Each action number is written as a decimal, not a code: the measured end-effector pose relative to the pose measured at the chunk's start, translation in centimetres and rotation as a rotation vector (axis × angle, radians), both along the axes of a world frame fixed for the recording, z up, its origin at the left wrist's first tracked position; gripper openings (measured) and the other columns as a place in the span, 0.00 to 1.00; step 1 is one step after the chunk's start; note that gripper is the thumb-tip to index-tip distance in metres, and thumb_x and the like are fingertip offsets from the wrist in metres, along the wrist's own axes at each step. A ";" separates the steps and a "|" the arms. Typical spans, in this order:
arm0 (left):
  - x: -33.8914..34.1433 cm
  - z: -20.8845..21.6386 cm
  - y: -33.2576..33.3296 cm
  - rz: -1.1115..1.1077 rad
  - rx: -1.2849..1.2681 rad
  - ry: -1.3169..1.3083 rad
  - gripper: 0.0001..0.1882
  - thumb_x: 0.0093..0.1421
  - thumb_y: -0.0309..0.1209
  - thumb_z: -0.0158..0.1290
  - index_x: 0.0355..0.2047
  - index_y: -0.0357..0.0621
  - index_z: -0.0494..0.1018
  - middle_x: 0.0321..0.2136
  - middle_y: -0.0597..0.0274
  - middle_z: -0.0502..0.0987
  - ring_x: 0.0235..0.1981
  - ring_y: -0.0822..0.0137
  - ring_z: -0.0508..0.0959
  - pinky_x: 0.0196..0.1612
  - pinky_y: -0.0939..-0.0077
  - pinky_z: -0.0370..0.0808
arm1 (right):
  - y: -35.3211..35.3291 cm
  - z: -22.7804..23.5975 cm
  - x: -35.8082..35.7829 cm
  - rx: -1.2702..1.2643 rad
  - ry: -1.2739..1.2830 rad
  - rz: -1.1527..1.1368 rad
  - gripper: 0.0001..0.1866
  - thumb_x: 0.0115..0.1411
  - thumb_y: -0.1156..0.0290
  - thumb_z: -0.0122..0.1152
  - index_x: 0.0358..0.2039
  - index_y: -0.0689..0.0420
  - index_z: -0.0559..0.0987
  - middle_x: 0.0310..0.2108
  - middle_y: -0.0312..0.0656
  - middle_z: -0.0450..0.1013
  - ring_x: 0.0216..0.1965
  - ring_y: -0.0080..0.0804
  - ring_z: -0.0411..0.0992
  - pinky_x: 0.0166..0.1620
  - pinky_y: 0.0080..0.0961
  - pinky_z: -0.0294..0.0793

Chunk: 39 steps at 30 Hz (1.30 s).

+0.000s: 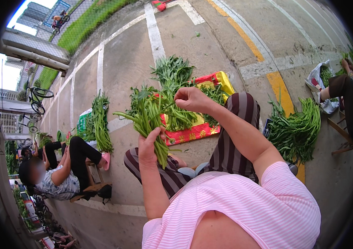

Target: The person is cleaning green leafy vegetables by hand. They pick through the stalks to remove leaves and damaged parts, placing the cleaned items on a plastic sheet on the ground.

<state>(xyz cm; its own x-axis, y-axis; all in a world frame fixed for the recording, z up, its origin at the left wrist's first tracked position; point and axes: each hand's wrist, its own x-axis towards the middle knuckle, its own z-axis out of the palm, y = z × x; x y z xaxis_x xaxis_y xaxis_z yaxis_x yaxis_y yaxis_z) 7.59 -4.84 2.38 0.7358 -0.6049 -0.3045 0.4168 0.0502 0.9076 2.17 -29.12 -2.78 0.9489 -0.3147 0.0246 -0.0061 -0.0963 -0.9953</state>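
My left hand [149, 145] is closed round a bunch of long-stemmed leafy greens [142, 118] that look like water spinach, with the stems slanting up to the left. Just right of the bunch, my right hand [191, 99] is held in a pinch. A thin green stem [169, 106] shows at its fingertips, partly lost against the leaves behind. Below both hands, between my knees and beyond, a pile of the same greens [172, 76] lies on a red and yellow plastic sack [195, 136] spread on the ground.
Another heap of greens [299, 133] lies right of my knee. At left, a seated person [62, 174] is beside more greens [100, 124] and a green-white sack [85, 122]. At far right, another person sits by a white bag [315, 76] and a wooden stool [344, 135]. Painted lines cross the concrete.
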 end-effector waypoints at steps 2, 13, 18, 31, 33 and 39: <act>-0.3 0.4 -0.2 0.010 -0.007 -0.003 0.10 0.60 0.23 0.55 0.42 0.39 0.73 0.32 0.58 0.79 0.27 0.70 0.75 0.32 0.76 0.75 | 0.2 0.2 0.0 0.016 0.013 -0.015 0.11 0.54 0.68 0.60 0.33 0.63 0.79 0.27 0.39 0.77 0.30 0.23 0.74 0.38 0.24 0.75; -1.0 1.2 -1.0 -0.008 -0.018 0.009 0.12 0.60 0.23 0.54 0.44 0.38 0.73 0.33 0.58 0.78 0.27 0.70 0.74 0.32 0.75 0.74 | -2.0 0.6 0.7 0.672 0.072 -0.217 0.05 0.62 0.69 0.57 0.34 0.56 0.77 0.26 0.31 0.74 0.25 0.15 0.71 0.33 0.15 0.73; -1.2 3.2 -0.6 0.004 -0.067 0.024 0.12 0.60 0.24 0.53 0.45 0.38 0.73 0.33 0.57 0.78 0.27 0.69 0.73 0.31 0.74 0.72 | -2.1 -0.4 0.7 0.235 0.010 -0.360 0.13 0.61 0.63 0.61 0.38 0.60 0.80 0.26 0.39 0.79 0.26 0.24 0.77 0.32 0.23 0.75; 0.3 8.5 -0.2 -0.059 -0.233 -0.023 0.17 0.59 0.24 0.53 0.50 0.36 0.71 0.33 0.55 0.76 0.26 0.69 0.71 0.36 0.70 0.73 | -2.5 -1.7 0.2 -0.338 0.049 -0.285 0.12 0.56 0.69 0.64 0.39 0.60 0.82 0.32 0.40 0.79 0.34 0.26 0.78 0.41 0.27 0.76; 0.6 8.8 -0.3 -0.073 -0.262 -0.028 0.18 0.59 0.24 0.53 0.51 0.36 0.70 0.33 0.55 0.76 0.26 0.69 0.71 0.37 0.69 0.74 | -1.7 -1.8 0.5 -0.111 0.060 -0.126 0.12 0.54 0.68 0.63 0.38 0.58 0.83 0.32 0.40 0.80 0.34 0.27 0.78 0.41 0.26 0.76; 0.4 10.3 -1.1 -0.135 -0.292 -0.074 0.26 0.62 0.28 0.53 0.59 0.34 0.63 0.33 0.59 0.73 0.26 0.72 0.69 0.39 0.70 0.71 | -0.1 -2.8 1.6 0.094 0.127 0.169 0.16 0.56 0.68 0.57 0.43 0.58 0.83 0.36 0.41 0.81 0.38 0.27 0.79 0.44 0.25 0.76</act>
